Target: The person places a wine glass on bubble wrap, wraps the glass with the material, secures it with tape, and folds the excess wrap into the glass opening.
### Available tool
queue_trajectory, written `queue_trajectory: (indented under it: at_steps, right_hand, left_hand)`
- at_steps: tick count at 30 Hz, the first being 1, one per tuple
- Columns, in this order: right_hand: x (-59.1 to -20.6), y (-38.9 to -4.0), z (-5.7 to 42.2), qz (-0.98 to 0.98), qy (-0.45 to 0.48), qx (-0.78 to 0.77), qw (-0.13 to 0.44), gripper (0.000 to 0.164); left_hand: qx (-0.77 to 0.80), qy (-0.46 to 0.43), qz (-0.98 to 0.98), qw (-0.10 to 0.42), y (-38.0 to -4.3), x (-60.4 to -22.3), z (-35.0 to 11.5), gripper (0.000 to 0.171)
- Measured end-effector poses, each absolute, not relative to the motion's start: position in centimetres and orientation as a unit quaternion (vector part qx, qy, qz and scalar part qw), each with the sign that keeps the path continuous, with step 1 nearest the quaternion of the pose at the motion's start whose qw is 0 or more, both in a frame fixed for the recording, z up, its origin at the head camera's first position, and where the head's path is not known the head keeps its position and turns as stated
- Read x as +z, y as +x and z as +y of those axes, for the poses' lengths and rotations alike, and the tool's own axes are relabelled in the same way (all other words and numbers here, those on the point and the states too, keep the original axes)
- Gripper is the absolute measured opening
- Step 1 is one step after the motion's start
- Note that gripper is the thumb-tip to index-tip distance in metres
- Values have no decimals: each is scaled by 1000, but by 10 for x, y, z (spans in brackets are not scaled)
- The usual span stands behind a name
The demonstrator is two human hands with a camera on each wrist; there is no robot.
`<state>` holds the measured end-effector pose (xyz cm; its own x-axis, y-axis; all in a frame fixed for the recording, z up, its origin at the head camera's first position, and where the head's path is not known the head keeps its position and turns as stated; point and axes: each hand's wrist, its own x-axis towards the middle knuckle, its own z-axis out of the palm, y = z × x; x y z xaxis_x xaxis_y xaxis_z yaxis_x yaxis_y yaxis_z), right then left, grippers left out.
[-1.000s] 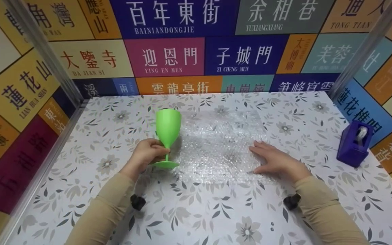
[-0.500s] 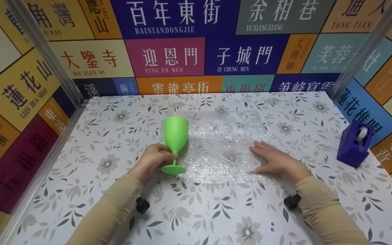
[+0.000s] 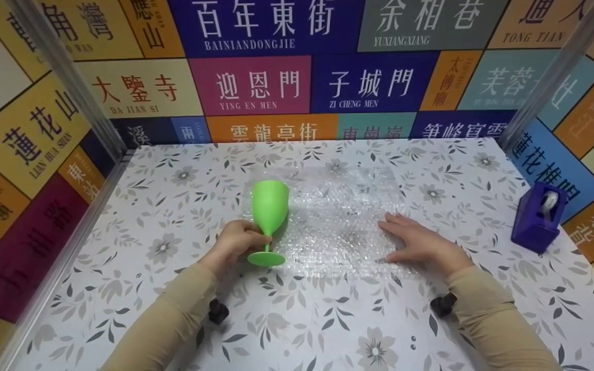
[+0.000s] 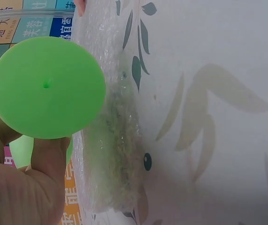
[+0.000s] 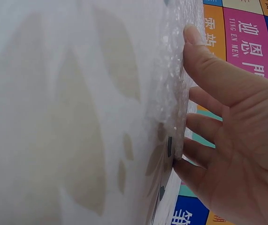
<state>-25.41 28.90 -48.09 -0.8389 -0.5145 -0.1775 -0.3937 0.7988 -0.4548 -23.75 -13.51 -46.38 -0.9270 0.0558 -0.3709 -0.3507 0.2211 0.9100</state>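
Observation:
My left hand (image 3: 237, 240) pinches the stem of a bright green plastic goblet (image 3: 269, 206), its bowl tipped away toward the back. The goblet overlaps the left part of a clear bubble wrap sheet (image 3: 338, 226) spread flat on the table. In the left wrist view the round goblet base (image 4: 47, 89) faces the camera, hiding most of the bowl. My right hand (image 3: 421, 242) rests at the sheet's right side with fingers spread. The right wrist view shows the fingertips (image 5: 192, 35) touching the bubble wrap's edge.
A purple tape dispenser (image 3: 538, 216) stands near the table's right edge. The table (image 3: 302, 330) has a white cover with grey leaves and flowers. Panels with colourful printed signs (image 3: 256, 85) enclose the back and both sides.
My left hand has carried the goblet a little to the right and toward me, over the bubble wrap's left part. The right hand has stayed in place.

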Motion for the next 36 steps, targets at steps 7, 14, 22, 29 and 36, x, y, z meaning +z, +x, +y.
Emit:
queue_trajectory:
  at_steps: [7,14,22,29,36]
  right_hand:
    - [-481,-255,289,936,-247,-204,147,92]
    - [-481,-255,288,935,-247,-205,153,92]
    - [-481,-255,289,936,-247,-202,148,93]
    - [-481,-256,289,936,-249,-205,144,93]
    - [-480,-255,288,935,-249,-207,146,92]
  left_hand:
    - [600,-99,777,165,-236,-465,-132,25]
    - [581,-124,788,162,-236,-466,-130,31]
    - [574,-122,795,155,-238,-470,-129,29]
    - [573,-122,796,155,-238,-469,-129,29]
    - [571,-121,797,154,-237,-470,-129,29]
